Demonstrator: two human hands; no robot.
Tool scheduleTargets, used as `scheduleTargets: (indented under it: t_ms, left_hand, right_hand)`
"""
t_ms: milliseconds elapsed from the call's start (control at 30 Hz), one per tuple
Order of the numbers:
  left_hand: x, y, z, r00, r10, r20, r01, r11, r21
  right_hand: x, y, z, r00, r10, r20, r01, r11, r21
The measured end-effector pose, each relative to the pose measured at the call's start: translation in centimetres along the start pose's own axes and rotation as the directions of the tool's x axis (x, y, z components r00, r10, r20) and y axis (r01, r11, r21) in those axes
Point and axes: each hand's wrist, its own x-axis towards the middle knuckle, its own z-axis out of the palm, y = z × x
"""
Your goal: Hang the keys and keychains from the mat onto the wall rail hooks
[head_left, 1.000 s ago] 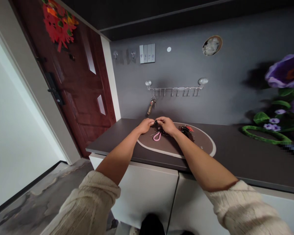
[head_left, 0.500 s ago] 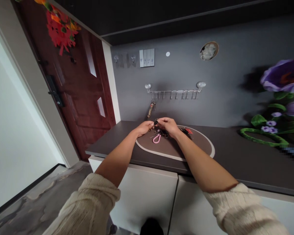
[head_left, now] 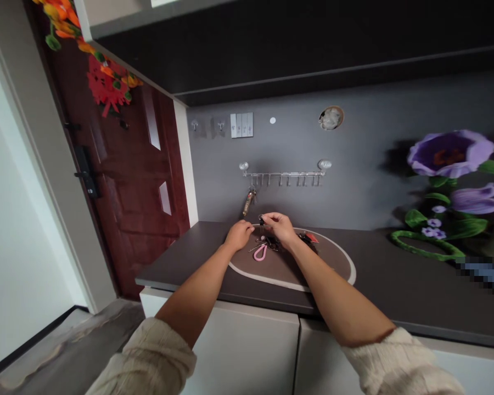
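Note:
My right hand [head_left: 280,227] pinches a small bunch of keys [head_left: 261,221] by a ring, a little above the brown mat with a pale rim [head_left: 353,274]. My left hand [head_left: 239,236] is just left of the keys, apart from them, its fingers curled together with nothing visible in them. Below the hands, more keys lie on the mat with a pink loop strap [head_left: 260,253]. Right of my right hand, a dark bunch with a red tag [head_left: 312,237] lies on the mat, partly hidden by my wrist.
A clear hook rail [head_left: 284,174] is fixed to the grey wall; a key ring with a patterned fob [head_left: 247,203] hangs at its left end. Purple flowers [head_left: 450,156] stand at the right of the dark counter [head_left: 379,274]. A dark shelf [head_left: 271,60] overhangs above.
My left hand has drawn away from the keys, which now hang from my right hand alone. The view has tilted up, so everything sits lower in the picture.

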Motion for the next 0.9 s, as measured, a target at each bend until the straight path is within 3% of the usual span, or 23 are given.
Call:
scheduleTargets:
  t_ms: [233,433,900]
  left_hand:
    - [-0.2,0.4,0.0,1.000,-0.005,0.019,0.003,0.996,0.089]
    - [-0.2,0.7,0.0,1.000,-0.014,0.018,0.013,0.996,0.088]
    - [-0.2,0.9,0.0,0.999,-0.013,0.049,0.008,0.994,0.105]
  right_hand:
    - [0.9,-0.3,0.0,0.983,-0.169,-0.068,0.155,0.973,-0.168]
    - [3.1,-2.1,0.2,0.953,-0.275,-0.125,0.234,0.934,-0.269]
    - [10.0,-4.5,2.4,0.896,-0.339,-0.286,0.204,0.888,-0.412]
